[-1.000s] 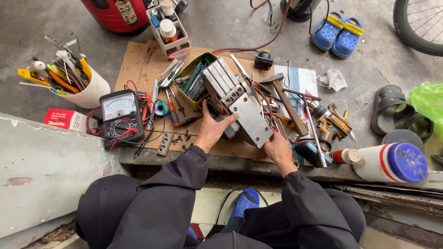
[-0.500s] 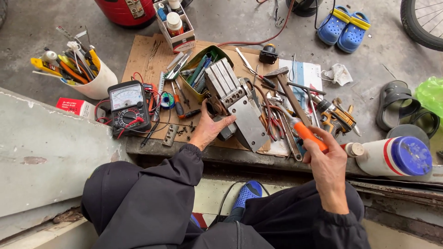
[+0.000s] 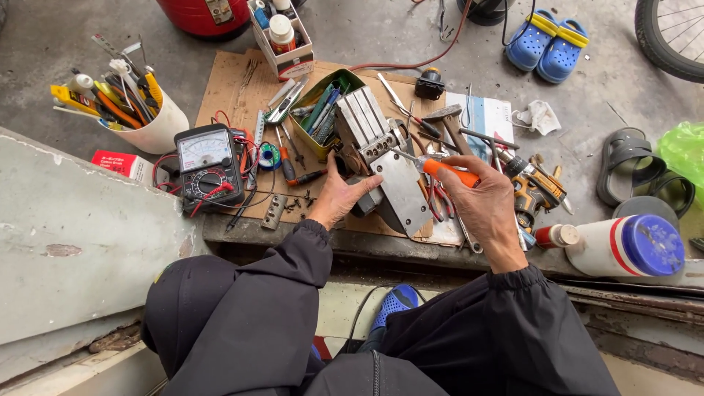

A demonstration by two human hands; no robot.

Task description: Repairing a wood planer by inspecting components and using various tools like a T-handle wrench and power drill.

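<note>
The left hand [image 3: 339,199] steadied the grey metal unit [image 3: 381,165] on the cardboard while the right hand [image 3: 480,202] gripped an orange-handled screwdriver [image 3: 433,167], its tip apparently needing seating in a screw.

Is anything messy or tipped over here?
Yes. A white bottle with a blue cap lies on its side at the ledge's right end. Small dark screws are scattered on the cardboard near the meter. Tools are piled loosely around the metal device that the left hand steadies while the right hand holds an orange screwdriver.
</note>
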